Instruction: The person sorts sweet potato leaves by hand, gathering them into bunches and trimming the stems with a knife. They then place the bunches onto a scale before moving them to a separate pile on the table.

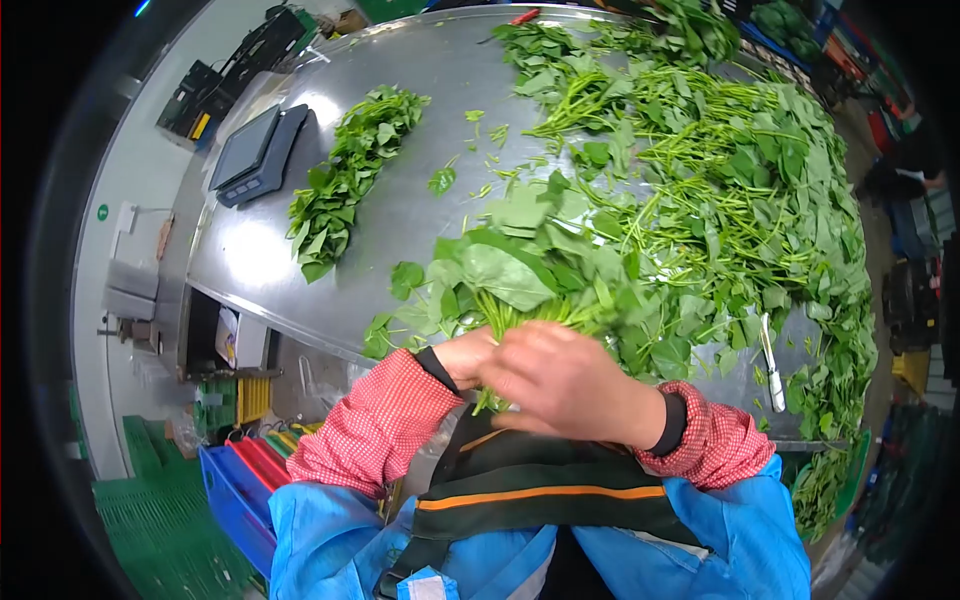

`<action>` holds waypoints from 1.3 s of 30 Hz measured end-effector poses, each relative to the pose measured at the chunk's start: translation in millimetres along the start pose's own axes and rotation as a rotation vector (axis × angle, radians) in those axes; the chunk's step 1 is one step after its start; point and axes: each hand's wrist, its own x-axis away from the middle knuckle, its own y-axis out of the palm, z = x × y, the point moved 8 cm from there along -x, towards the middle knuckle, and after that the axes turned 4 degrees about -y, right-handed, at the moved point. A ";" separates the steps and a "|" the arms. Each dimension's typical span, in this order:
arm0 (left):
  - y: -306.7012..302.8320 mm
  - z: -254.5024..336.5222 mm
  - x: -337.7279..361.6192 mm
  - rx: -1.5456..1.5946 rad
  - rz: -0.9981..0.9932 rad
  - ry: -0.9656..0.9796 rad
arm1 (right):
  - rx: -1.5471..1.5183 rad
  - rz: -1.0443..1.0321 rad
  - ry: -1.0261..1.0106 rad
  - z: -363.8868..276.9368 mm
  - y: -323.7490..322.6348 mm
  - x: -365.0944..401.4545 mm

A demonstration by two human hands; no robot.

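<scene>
A bunch of leafy green stems (500, 270) is held just over the near edge of the metal table (400, 230). My left hand (465, 356) is closed round the stems from the left, partly covered by my right hand. Across the front of the bunch lies my right hand (570, 385), slightly blurred, its fingers bent and close together over the stems. Whether it grips them too is hard to make out. A large heap of loose greens (720, 190) covers the right side of the table. Farther left, a neat row of bundled greens (355, 175) lies on the metal.
A scale (260, 155) stands at the table's left. A knife with a white handle (775, 388) lies at the near right. Below left are a blue crate (235, 510) and green crates (170, 520). Black crates (235, 80) are at the back left.
</scene>
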 end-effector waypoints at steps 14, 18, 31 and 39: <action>-89.7 14.9 -18.1 0.130 -0.032 0.105 | 0.166 0.230 0.861 109.5 77.7 -19.3; -102.5 28.2 -2.9 0.252 -0.031 0.055 | 0.018 0.311 1.007 123.0 89.2 -10.3; -113.1 27.2 -21.4 0.535 -0.003 0.055 | 0.270 0.234 0.528 97.1 91.7 -32.7; -100.5 25.6 -27.0 0.473 0.138 0.050 | 0.240 0.413 0.258 37.1 58.2 -2.5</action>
